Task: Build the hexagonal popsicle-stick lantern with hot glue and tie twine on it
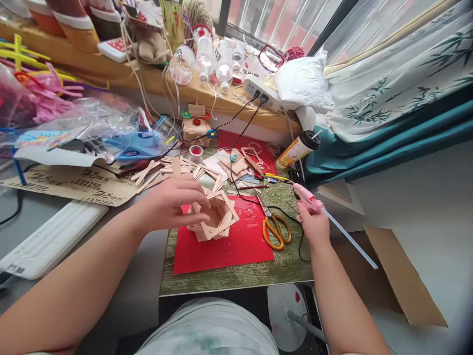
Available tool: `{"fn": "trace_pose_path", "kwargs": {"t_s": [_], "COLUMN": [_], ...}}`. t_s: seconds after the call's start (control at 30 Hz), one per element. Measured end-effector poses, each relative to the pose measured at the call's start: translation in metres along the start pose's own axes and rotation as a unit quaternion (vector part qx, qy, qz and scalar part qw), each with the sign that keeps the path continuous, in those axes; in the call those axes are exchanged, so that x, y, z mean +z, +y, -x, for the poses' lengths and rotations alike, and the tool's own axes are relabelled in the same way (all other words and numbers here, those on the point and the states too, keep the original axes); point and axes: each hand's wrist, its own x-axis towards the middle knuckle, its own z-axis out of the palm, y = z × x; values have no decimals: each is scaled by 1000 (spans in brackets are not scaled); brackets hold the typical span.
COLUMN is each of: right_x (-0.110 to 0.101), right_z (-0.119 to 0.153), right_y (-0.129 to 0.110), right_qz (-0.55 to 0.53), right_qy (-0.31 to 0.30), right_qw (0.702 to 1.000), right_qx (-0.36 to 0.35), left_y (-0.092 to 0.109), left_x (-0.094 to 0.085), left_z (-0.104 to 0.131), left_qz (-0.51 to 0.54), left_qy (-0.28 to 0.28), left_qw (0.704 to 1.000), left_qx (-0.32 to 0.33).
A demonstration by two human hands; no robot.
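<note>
My left hand (176, 203) hovers at the left rim of a hollow, many-sided container of stacked craft sticks (221, 228). Its fingers are apart, and no object shows between them; whether a fingertip touches the rim I cannot tell. The container rests on a red sheet (254, 241). Out to the right, my right hand (315, 224) is closed around a pink hot glue gun (306, 195), its nozzle aimed up and left. A long translucent glue stick (351, 239) juts from its back end. Orange-handled scissors (275, 229) lie between the container and my right hand.
Loose craft sticks (177, 167) and a small tub of red bits (195, 153) lie behind the container. A black cord (284, 213) crosses the table to a power strip (264, 93). A drink cup (298, 149) stands back right; an open cardboard box (402, 281) sits lower right.
</note>
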Motion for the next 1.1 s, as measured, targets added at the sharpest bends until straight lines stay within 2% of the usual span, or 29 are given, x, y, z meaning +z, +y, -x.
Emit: {"fn": "trace_pose_path", "kwargs": {"t_s": [0.1, 0.17, 0.23, 0.33, 0.4, 0.47, 0.53, 0.67, 0.77, 0.83, 0.9, 0.97, 1.1], "right_x": [-6, -4, 3, 22, 35, 46, 53, 60, 69, 79, 91, 103, 113], "right_z": [24, 43, 62, 88, 102, 113, 120, 123, 121, 121, 122, 123, 119], "right_y": [-18, -30, -42, -55, -59, -59, -58, -59, -59, -54, -45, -34, -18], "right_qz": [-74, -114, -144, -191, -210, -205, -187, -141, -145, -178, -218, -251, -279], "right_qy": [-3, -41, -74, -126, -169, -190, -180, -129, -121, -119, -104, -87, -55], "right_qw": [996, 990, 983, 968, 956, 950, 953, 963, 964, 960, 954, 948, 948], "right_qx": [40, 70, 88, 102, 118, 135, 155, 188, 185, 181, 179, 173, 144], "left_y": [2, -1, -7, -17, -21, -19, -11, 26, 61, 76, 82, 79, 67], "left_x": [3, 0, -6, -15, -18, -18, -14, -5, -5, -6, -2, 7, 33], "left_z": [-3, -1, 3, 9, 11, 10, 6, -7, -20, -29, -39, -47, -58], "left_qz": [-9, -6, 13, 46, 53, 46, 22, -100, -191, -217, -241, -260, -271], "left_qy": [-50, -38, 19, 143, 177, 149, 83, -54, -91, -109, -118, -133, -211], "left_qw": [999, 999, 1000, 987, 980, 985, 995, 993, 976, 967, 959, 949, 927], "left_qx": [18, 7, -18, -64, -78, -73, -50, -3, -41, -71, -95, -121, -149]}}
